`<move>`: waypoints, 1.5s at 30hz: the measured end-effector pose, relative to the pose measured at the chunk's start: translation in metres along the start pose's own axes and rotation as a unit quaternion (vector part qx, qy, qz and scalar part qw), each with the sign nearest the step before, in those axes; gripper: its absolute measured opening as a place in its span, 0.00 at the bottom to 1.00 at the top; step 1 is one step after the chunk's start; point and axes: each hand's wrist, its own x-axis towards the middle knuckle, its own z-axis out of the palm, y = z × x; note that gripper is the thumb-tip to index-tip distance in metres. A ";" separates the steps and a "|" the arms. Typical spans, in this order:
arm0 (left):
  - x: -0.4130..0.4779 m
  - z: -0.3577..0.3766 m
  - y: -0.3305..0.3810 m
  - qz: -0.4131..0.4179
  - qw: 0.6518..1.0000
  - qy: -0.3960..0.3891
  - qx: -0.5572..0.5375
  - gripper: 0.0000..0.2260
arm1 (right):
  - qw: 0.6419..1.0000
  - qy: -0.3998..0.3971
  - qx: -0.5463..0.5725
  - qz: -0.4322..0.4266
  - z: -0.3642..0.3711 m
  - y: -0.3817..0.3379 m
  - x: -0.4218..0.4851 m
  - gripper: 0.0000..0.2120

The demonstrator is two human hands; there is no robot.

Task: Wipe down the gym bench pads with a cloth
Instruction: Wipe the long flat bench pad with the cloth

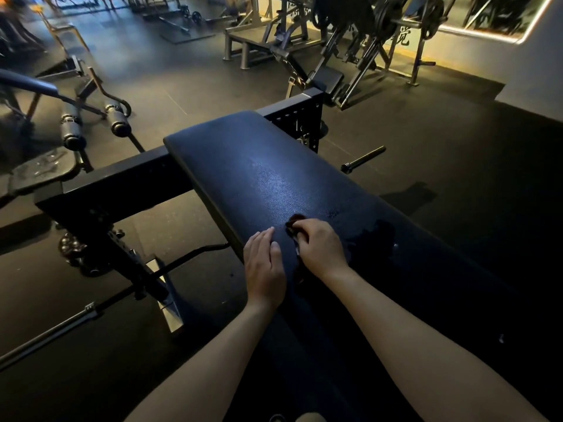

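Mid-wipe: my right hand (pixel 320 248) grips the dark crumpled cloth (pixel 294 222) on the black vinyl bench pad (pixel 259 166), left hand (pixel 263 269) flat; far end next.

A single wide-angle camera on the person's head looks forward and steeply down along the bench (pixel 274 166), which runs from the lower right of the frame up to its far end just above the centre. The camera sits close over the bench. Both forearms enter from the bottom edge and cross the lower third, and the left hand (pixel 263 269), right hand (pixel 320 248) and cloth (pixel 294 222) lie just below the middle. Farther off, the view takes in the floor (pixel 182 86) across the upper left, machines (pixel 365 41) along the top and a wall (pixel 533 71) at the upper right.
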 end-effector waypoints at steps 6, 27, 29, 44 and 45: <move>0.001 0.001 -0.005 0.013 1.000 0.000 -0.009 0.24 | 0.997 -0.044 0.039 -0.055 -0.001 -0.015 -0.022 0.07; 0.000 0.002 -0.004 0.000 1.000 0.012 -0.019 0.21 | 0.989 -0.092 0.055 -0.098 -0.015 0.004 0.016 0.12; 0.000 0.002 -0.003 -0.006 1.000 0.011 -0.016 0.20 | 0.999 -0.028 0.009 -0.037 -0.021 0.018 0.032 0.15; 0.000 0.001 -0.004 -0.003 1.000 0.003 -0.016 0.23 | 0.986 -0.105 -0.003 -0.131 0.000 -0.006 -0.008 0.16; 0.000 0.001 -0.004 -0.003 1.000 0.002 -0.014 0.23 | 0.989 -0.082 -0.021 -0.121 -0.004 0.002 -0.001 0.17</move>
